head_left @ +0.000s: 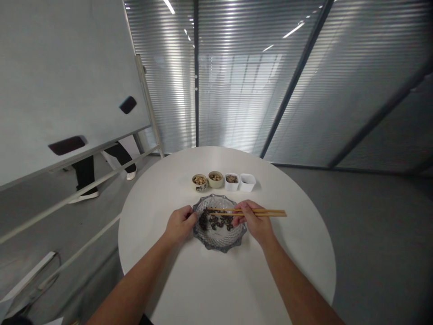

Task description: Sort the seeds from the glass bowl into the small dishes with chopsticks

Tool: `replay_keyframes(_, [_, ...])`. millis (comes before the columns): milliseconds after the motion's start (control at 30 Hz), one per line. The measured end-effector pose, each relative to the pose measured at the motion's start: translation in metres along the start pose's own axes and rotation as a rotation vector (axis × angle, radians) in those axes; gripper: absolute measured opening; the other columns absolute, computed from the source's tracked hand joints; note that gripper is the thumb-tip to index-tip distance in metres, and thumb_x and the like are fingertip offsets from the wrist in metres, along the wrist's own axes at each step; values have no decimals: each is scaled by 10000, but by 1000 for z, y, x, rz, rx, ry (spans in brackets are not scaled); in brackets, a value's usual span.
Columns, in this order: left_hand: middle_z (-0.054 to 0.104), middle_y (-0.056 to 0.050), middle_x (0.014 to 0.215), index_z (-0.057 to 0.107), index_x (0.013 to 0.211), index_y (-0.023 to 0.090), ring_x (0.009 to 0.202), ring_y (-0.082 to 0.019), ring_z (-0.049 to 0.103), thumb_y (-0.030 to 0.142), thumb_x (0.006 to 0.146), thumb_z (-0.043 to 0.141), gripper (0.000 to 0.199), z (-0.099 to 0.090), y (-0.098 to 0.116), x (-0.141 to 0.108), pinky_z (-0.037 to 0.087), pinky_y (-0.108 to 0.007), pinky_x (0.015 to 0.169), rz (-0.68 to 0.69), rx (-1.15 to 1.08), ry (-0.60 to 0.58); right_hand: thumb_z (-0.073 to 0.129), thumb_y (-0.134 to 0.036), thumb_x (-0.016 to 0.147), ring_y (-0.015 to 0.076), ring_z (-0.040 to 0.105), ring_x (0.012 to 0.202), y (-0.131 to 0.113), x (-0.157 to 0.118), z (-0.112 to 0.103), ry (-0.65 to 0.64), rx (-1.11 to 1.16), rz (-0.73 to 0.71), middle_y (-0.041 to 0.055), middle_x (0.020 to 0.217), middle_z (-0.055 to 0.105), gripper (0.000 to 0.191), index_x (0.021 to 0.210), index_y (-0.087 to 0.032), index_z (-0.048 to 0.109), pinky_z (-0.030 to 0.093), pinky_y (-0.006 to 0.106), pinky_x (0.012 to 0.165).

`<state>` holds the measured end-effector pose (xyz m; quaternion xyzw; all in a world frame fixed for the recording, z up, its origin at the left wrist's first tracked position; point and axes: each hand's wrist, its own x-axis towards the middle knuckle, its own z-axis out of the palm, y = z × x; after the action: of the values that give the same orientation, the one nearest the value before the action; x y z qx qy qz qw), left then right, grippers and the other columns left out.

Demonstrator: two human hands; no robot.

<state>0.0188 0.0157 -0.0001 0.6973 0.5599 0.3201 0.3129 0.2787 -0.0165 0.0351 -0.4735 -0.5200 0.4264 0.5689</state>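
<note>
A clear glass bowl (pixel 219 243) with a scalloped rim stands on the table, with many small dark pieces (pixel 219 220) spread over its bottom. My left hand (pixel 181 223) grips the bowl's left rim between thumb and fingers. In my right hand (pixel 253 221) is a pair of wooden chopsticks (pixel 270 211), held nearly level over the bowl's right side. Their tips point left, down among the dark pieces near the bowl's far left. Whether a piece is pinched between the tips is too small to tell.
Behind the bowl stand two cream cups (pixel 199 188) (pixel 215 184) with light brown pieces, a white cup (pixel 232 186) with brownish bits and another white cup (pixel 247 186). They share the round white table (pixel 216 284). A whiteboard (pixel 74 67) on a frame stands left, with a person's legs (pixel 86 174) behind.
</note>
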Motion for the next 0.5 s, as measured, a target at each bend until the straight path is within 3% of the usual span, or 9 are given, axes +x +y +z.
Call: replay_keyframes(500, [438, 42, 588, 484, 647, 199, 615, -124, 430, 406, 856, 502, 295, -1, 1, 0, 279, -254, 575, 9, 3, 9, 650, -677, 856, 174, 667, 437, 2, 3, 0, 6, 21, 1, 22, 546, 689, 492, 790, -191, 675, 549, 252, 427])
